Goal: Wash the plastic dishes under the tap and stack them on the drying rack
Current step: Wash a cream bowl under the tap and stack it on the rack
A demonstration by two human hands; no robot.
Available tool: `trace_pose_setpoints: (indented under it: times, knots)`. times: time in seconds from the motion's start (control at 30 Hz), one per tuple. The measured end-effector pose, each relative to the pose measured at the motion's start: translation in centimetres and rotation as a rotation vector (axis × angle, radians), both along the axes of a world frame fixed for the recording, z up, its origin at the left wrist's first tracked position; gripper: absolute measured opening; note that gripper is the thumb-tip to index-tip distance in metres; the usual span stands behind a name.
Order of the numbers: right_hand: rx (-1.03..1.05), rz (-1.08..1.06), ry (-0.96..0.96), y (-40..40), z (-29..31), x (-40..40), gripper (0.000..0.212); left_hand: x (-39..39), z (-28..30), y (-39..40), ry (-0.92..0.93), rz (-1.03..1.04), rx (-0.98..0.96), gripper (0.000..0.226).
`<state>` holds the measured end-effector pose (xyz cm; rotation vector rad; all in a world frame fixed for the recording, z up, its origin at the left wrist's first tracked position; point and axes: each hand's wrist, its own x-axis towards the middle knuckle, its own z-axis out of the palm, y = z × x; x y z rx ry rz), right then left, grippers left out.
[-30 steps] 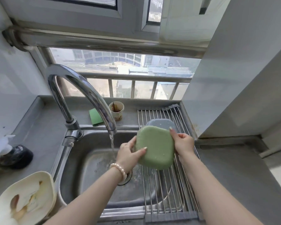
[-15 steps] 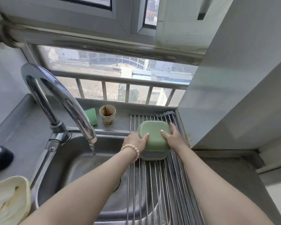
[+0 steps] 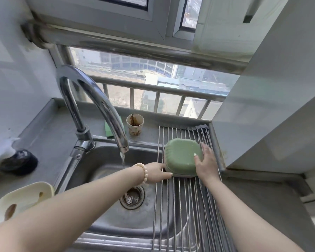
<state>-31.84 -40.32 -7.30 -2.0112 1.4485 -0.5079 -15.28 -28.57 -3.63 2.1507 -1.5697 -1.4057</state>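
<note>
Your counter (image 3: 44, 135) is steel and runs round a steel sink (image 3: 105, 211) under the window (image 3: 153, 84). The tap (image 3: 91, 99) arches over the basin, and a thin stream of water (image 3: 123, 159) falls from its spout. A rack (image 3: 185, 206) of steel rods lies across the right side of the sink, reaching from the back ledge to the front edge. On the far part of the rack sits a green dish (image 3: 182, 157), upside down, with what looks like a paler dish under its lower rim; you cannot tell more of that one. Your right hand (image 3: 206, 164) rests on the right side of the green dish, thumb on the top face and fingers laid fairly straight along its far right edge, so it presses rather than grips. Your left hand (image 3: 157, 172) is at the dish's near left corner, fingers stretched out flat on the rods and touching the lower rim; it holds nothing. A bead bracelet (image 3: 144, 171) circles the left wrist. At the near left of the counter a cream dish (image 3: 20, 202) with brown food stains lies unwashed, well apart from both hands. A dark object (image 3: 20, 162) with something white on it sits further back on the left. On the back ledge stand a stained paper cup (image 3: 135, 124) and, just beside it and partly behind the tap, a green sponge (image 3: 109, 130). The drain (image 3: 132, 197) shows in the sink floor below your left forearm.
</note>
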Motion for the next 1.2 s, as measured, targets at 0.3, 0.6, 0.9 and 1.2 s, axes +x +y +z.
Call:
trace_pose_setpoints:
  times: [0.3,0.6,0.9,1.2]
  knots:
    - [-0.311,0.282,0.000,14.5,0.6,5.9,0.020,7.3,2.1,12.0,-0.088,-0.044,0.095,0.047]
    - [0.224,0.570,0.260,26.0,-1.0,17.7,0.028,18.2,2.5,23.7,-0.148,0.285,0.068,0.029]
    - [0.421,0.439,0.279,30.6,-2.1,23.3,0.038,21.3,-0.1,30.9,-0.301,0.387,0.095,0.037]
    - [0.560,0.466,0.231,31.1,-0.7,24.3,0.035,21.2,-2.3,32.1,-0.423,0.490,0.009,0.030]
